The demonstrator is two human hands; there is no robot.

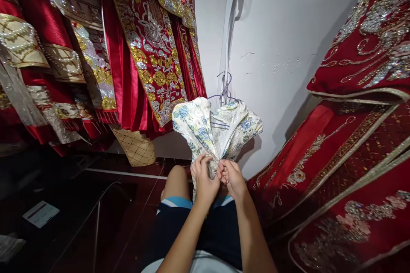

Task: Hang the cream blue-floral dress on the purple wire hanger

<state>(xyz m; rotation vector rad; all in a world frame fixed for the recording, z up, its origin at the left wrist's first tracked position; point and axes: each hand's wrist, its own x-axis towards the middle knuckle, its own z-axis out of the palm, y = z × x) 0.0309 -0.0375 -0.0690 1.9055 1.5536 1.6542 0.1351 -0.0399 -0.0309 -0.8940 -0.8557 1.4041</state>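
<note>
A white blouse with blue and yellow flowers (pixel 200 126) hangs in front of me on a thin purple hanger (pixel 226 94). Its neckline falls open in a V, and both of my hands are at the bottom of that V. My left hand (pixel 205 177) grips the blouse front with bent fingers and thumb. Close beside it, my right hand (pixel 231 175) pinches the other edge of the cloth. Whether a button or other fastener lies between the fingertips is hidden. The lower part of the blouse drops behind my hands and wrists.
Red embroidered garments (pixel 150 51) hang on the left, above a dark tiled floor (pixel 137 209). More beaded red garments (pixel 358 145) hang close on the right. A white wall (pixel 272 30) stands behind the blouse. A pale card (pixel 41 214) lies on a dark surface at lower left.
</note>
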